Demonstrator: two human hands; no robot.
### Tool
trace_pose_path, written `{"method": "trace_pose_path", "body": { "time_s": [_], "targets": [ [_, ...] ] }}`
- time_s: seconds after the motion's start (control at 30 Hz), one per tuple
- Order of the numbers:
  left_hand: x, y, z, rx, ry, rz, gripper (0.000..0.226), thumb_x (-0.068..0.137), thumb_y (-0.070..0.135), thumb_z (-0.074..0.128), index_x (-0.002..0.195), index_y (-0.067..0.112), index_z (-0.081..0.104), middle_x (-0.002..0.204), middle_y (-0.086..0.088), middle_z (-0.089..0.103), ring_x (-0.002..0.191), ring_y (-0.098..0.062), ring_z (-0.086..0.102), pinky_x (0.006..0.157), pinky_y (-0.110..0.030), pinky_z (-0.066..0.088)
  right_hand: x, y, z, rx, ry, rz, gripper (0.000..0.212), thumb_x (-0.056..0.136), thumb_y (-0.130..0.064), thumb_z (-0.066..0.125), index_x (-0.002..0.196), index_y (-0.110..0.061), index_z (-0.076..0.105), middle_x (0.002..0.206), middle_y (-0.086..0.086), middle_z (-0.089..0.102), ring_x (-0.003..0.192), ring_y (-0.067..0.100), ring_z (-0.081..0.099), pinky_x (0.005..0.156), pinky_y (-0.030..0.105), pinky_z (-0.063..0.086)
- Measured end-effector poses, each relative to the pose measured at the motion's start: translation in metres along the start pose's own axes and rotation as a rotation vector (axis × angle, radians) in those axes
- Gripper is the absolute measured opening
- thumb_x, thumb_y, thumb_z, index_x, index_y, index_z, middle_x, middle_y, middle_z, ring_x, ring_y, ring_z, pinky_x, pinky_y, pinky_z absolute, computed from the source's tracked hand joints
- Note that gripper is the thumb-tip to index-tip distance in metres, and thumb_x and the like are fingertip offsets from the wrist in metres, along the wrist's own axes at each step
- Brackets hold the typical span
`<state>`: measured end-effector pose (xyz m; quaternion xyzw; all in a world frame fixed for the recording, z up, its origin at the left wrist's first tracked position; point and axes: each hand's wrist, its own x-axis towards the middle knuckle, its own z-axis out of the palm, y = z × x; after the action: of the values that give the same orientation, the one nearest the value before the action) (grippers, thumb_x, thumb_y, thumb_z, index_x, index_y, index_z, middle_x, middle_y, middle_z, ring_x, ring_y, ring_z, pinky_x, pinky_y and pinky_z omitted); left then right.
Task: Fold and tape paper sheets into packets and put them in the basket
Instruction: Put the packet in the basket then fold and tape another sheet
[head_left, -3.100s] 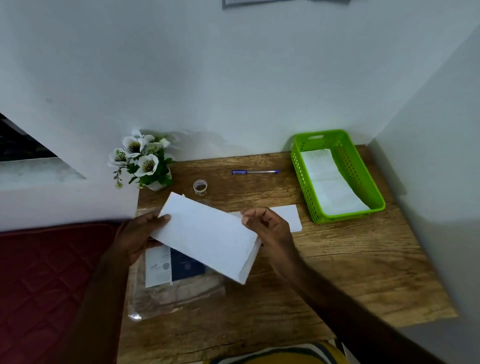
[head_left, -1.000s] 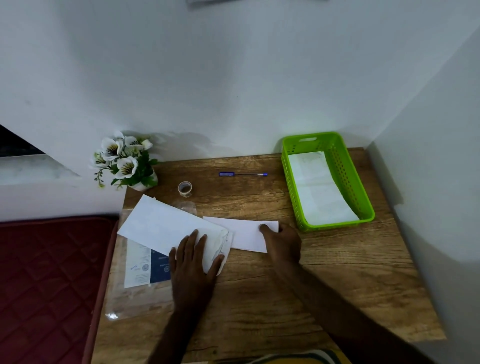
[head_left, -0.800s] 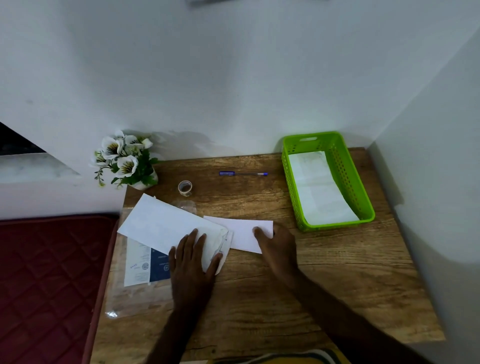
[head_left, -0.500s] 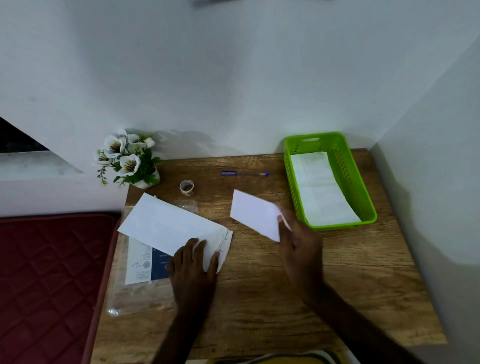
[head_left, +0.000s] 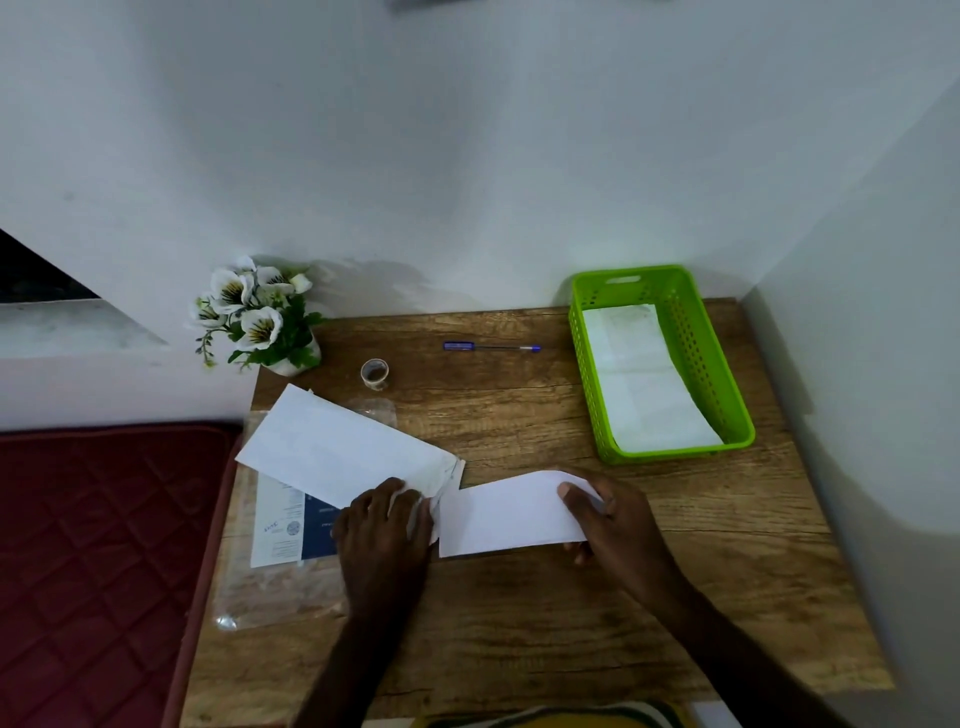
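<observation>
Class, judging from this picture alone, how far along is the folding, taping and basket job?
Done: folded paper already lies in the green basket. In hand: the right hand pinches a small folded sheet, while the left hand rests on a larger sheet. Left: taping, since the tape roll sits untouched.

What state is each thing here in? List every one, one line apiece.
Folded paper sheet: flat on the table, gripped at its right end.
Right hand: thumb on top of the sheet, fingers curled under its edge.
Left hand: resting on the stack's corner.
Paper stack: lying skewed over a plastic sleeve.
Green basket: holds white packets.
Tape roll: untouched.
Pen: lying untouched.
</observation>
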<state>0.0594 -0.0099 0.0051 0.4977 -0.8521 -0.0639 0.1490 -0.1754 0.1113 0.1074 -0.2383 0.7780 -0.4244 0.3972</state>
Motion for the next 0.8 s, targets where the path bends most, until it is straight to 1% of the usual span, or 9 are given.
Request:
{"method": "trace_pose_path", "body": {
  "time_s": [0.13, 0.2, 0.3, 0.4, 0.47, 0.5, 0.63, 0.73, 0.8],
  "targets": [
    [0.002, -0.002, -0.003, -0.028, 0.015, 0.007, 0.03, 0.09, 0.035, 0.065, 0.109, 0.013, 0.073, 0.122, -0.012, 0.071, 0.115, -0.032, 0.063, 0.102, -0.05, 0.045, 0.002, 0.003, 0.001, -0.015, -0.006, 0.011, 0.022, 0.1, -0.023, 0.063, 0.12, -0.017, 0.068, 0.072, 0.001, 0.071, 0.05, 0.022, 0.067, 0.046, 0.037, 0.056],
    [0.003, -0.002, -0.004, -0.055, 0.014, -0.003, 0.032, 0.089, 0.035, 0.065, 0.108, 0.011, 0.074, 0.119, -0.012, 0.072, 0.112, -0.031, 0.066, 0.101, -0.049, 0.048, 0.002, 0.002, 0.002, -0.026, 0.007, 0.009, 0.016, 0.1, -0.023, 0.062, 0.116, -0.021, 0.066, 0.067, -0.001, 0.07, 0.049, 0.02, 0.067, 0.044, 0.035, 0.055],
    [0.004, -0.001, -0.005, -0.094, -0.007, -0.049, 0.033, 0.09, 0.037, 0.063, 0.108, 0.012, 0.074, 0.116, -0.01, 0.073, 0.108, -0.028, 0.067, 0.098, -0.046, 0.05, 0.003, 0.002, 0.002, -0.04, 0.026, -0.003, 0.013, 0.1, -0.022, 0.061, 0.112, -0.022, 0.066, 0.057, -0.002, 0.068, 0.045, 0.017, 0.064, 0.042, 0.032, 0.054],
    [0.006, -0.001, -0.008, -0.128, -0.02, -0.095, 0.032, 0.091, 0.038, 0.061, 0.106, 0.012, 0.073, 0.114, -0.008, 0.074, 0.105, -0.026, 0.067, 0.095, -0.044, 0.053, 0.001, 0.0, 0.002, -0.047, 0.009, -0.021, 0.009, 0.101, -0.02, 0.061, 0.102, -0.028, 0.065, 0.052, -0.002, 0.067, 0.041, 0.015, 0.062, 0.039, 0.029, 0.051],
    [0.008, 0.001, -0.01, -0.133, -0.01, -0.096, 0.031, 0.09, 0.037, 0.062, 0.103, 0.011, 0.074, 0.111, -0.009, 0.074, 0.101, -0.027, 0.069, 0.092, -0.044, 0.054, -0.001, -0.002, 0.002, -0.035, -0.013, -0.022, 0.015, 0.101, -0.02, 0.061, 0.096, -0.034, 0.064, 0.051, 0.001, 0.066, 0.041, 0.016, 0.061, 0.039, 0.028, 0.049],
    [0.008, 0.002, -0.011, -0.136, 0.002, -0.092, 0.029, 0.09, 0.035, 0.064, 0.101, 0.011, 0.074, 0.108, -0.01, 0.075, 0.099, -0.028, 0.069, 0.09, -0.044, 0.055, -0.002, -0.003, 0.002, -0.026, -0.023, -0.018, 0.015, 0.101, -0.02, 0.061, 0.096, -0.034, 0.064, 0.051, 0.002, 0.065, 0.041, 0.016, 0.06, 0.039, 0.028, 0.049],
    [0.008, 0.006, -0.013, -0.15, 0.028, -0.098, 0.027, 0.087, 0.033, 0.067, 0.098, 0.009, 0.074, 0.103, -0.011, 0.075, 0.092, -0.029, 0.07, 0.086, -0.043, 0.056, -0.001, -0.002, 0.005, -0.019, -0.03, 0.001, 0.011, 0.101, -0.019, 0.059, 0.106, -0.025, 0.067, 0.049, 0.002, 0.063, 0.04, 0.015, 0.059, 0.038, 0.027, 0.046],
    [0.008, 0.008, -0.013, -0.166, 0.035, -0.103, 0.026, 0.088, 0.032, 0.066, 0.098, 0.009, 0.074, 0.103, -0.011, 0.075, 0.091, -0.029, 0.07, 0.084, -0.041, 0.055, -0.001, -0.002, 0.009, -0.019, -0.028, 0.005, 0.01, 0.101, -0.02, 0.059, 0.103, -0.024, 0.068, 0.049, 0.003, 0.063, 0.04, 0.017, 0.059, 0.038, 0.028, 0.047],
    [0.009, 0.01, -0.015, -0.176, 0.048, -0.109, 0.025, 0.088, 0.031, 0.067, 0.097, 0.009, 0.073, 0.102, -0.012, 0.075, 0.09, -0.028, 0.07, 0.083, -0.04, 0.055, 0.0, -0.002, 0.011, -0.027, -0.02, 0.0, 0.01, 0.101, -0.021, 0.059, 0.1, -0.027, 0.066, 0.05, 0.004, 0.064, 0.04, 0.018, 0.06, 0.039, 0.029, 0.049]
  ]
}}
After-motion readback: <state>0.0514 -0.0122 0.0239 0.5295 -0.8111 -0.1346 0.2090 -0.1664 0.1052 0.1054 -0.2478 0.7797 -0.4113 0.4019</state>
